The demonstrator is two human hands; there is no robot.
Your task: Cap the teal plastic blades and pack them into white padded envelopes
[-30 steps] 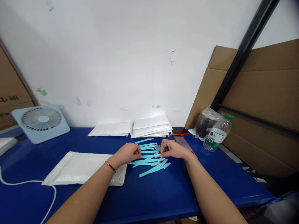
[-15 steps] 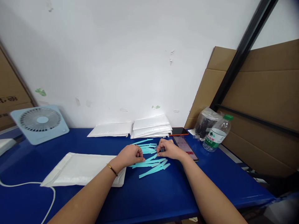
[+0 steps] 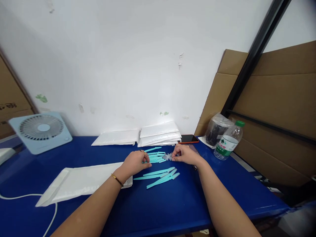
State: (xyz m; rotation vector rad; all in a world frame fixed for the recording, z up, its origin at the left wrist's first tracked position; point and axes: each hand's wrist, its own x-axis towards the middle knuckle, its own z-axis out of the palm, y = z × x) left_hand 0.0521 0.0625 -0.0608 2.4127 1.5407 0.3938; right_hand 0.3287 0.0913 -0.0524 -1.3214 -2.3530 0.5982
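Note:
Turquoise eyebrow razors (image 3: 155, 159) with clear blade covers lie bunched on the blue table between my hands. My left hand (image 3: 137, 162) is curled at their handle ends, thumb and fingers closed on them. At the other end, my right hand (image 3: 185, 154) pinches at the clear blade covers (image 3: 168, 157); its exact hold is partly hidden. Closer to me lies a looser group of several more razors (image 3: 163, 177). A white padded mailer (image 3: 81, 180) lies flat under and beside my left forearm.
White padded mailers (image 3: 159, 134) are stacked against the wall. A phone (image 3: 189, 139) lies beside them, another partly behind my right hand. A water bottle (image 3: 228, 141) and a bagged dark item (image 3: 214, 131) stand right. A pale blue fan (image 3: 40, 130) and white cable (image 3: 56, 210) are left.
My right hand has moved right, and clear blade covers now show beside its fingertips. A razor from the nearer group now lies with the far bunch. The mailer has shifted left and tilted.

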